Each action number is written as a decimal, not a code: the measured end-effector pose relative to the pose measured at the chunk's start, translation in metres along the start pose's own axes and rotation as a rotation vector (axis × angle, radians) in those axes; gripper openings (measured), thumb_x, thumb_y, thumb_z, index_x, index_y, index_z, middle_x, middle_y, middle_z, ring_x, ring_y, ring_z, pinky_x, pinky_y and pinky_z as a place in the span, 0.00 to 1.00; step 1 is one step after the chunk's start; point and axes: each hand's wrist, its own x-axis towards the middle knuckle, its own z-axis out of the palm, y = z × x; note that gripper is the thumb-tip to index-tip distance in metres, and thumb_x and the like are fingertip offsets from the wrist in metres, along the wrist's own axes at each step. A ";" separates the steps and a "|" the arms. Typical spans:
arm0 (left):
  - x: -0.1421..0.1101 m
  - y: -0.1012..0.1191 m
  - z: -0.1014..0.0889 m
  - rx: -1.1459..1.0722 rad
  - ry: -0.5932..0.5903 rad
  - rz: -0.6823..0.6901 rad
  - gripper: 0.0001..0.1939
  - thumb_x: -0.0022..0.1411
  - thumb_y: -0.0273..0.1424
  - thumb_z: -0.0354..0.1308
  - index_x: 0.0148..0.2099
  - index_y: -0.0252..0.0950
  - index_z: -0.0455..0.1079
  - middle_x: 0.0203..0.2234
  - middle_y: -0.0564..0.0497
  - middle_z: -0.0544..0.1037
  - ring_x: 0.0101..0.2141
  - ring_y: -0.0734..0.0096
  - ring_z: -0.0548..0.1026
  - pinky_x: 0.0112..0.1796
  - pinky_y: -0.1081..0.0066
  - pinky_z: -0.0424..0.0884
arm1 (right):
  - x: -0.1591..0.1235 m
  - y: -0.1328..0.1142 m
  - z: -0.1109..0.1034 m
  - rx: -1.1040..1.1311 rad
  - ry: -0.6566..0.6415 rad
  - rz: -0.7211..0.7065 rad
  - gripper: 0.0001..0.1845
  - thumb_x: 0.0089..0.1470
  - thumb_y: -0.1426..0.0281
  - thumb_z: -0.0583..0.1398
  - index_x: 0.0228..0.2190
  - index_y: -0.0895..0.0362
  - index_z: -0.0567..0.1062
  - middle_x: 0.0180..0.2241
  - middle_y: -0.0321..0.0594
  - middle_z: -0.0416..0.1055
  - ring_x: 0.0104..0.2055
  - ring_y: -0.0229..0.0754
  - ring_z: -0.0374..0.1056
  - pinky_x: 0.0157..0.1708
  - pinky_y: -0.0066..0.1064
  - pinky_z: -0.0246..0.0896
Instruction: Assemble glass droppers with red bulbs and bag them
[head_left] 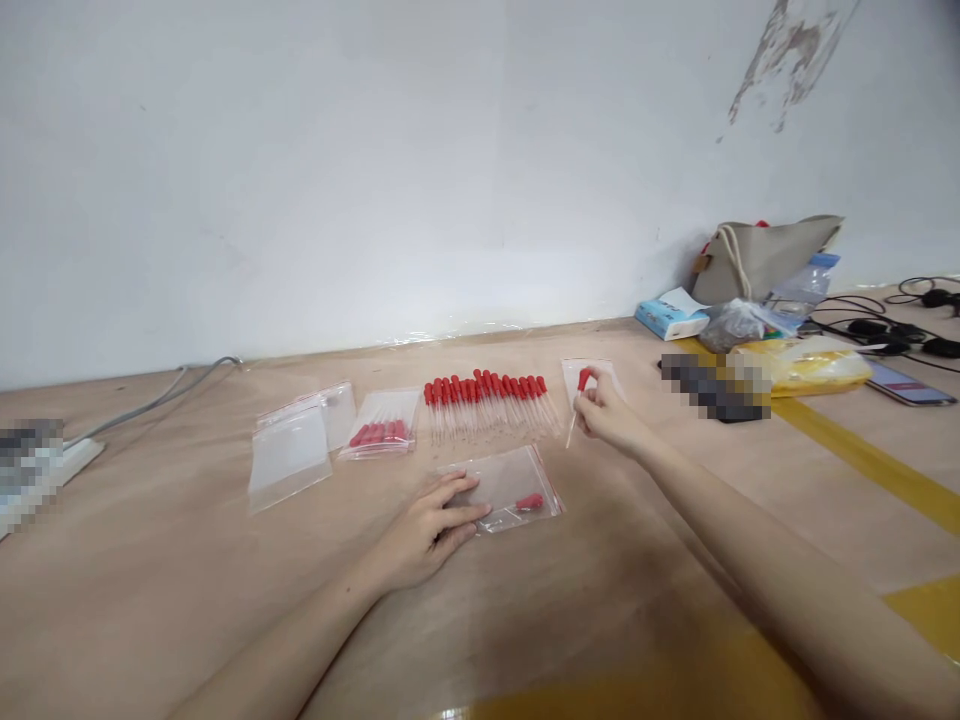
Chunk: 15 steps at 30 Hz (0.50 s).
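Observation:
My left hand [435, 522] lies with fingers spread on a clear zip bag [504, 476], near its left end. Inside that bag is one dropper with a red rubber bulb [529, 502]. My right hand [602, 408] pinches a second red-bulbed dropper [583, 379], its thin clear tube pointing down and left. Behind this hand a flat zip bag [611, 372] rests on the table. A row of several red-bulbed droppers [484, 388] lies between the hands and the wall, bulbs toward the wall.
Left of the row are zip bags with red droppers inside [379, 432] and a stack of flat zip bags [289, 455]. At the right are a tissue pack [672, 314], a grey bag [765, 262], a yellow packet [817, 368], a phone [911, 384] and black cables. A grey cable [161, 400] runs at far left.

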 end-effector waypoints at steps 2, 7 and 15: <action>0.000 0.000 0.000 0.004 -0.004 0.002 0.16 0.63 0.33 0.45 0.51 0.46 0.65 0.55 0.52 0.61 0.56 0.63 0.54 0.53 0.58 0.57 | -0.023 0.007 0.006 0.241 -0.036 0.072 0.35 0.42 0.69 0.52 0.51 0.57 0.44 0.15 0.23 0.56 0.13 0.33 0.54 0.14 0.23 0.51; 0.000 -0.003 0.002 0.012 -0.009 0.001 0.16 0.63 0.34 0.45 0.52 0.47 0.65 0.55 0.52 0.60 0.57 0.64 0.54 0.53 0.59 0.57 | -0.054 0.022 0.023 0.557 0.142 0.107 0.28 0.39 0.70 0.55 0.42 0.51 0.49 0.20 0.24 0.59 0.15 0.32 0.59 0.13 0.22 0.55; 0.000 -0.001 0.001 0.005 -0.021 -0.005 0.16 0.63 0.34 0.44 0.51 0.47 0.65 0.55 0.52 0.61 0.56 0.64 0.54 0.53 0.60 0.58 | -0.062 0.018 0.027 0.630 0.143 0.168 0.19 0.42 0.67 0.57 0.33 0.51 0.51 0.22 0.26 0.60 0.19 0.35 0.65 0.18 0.28 0.64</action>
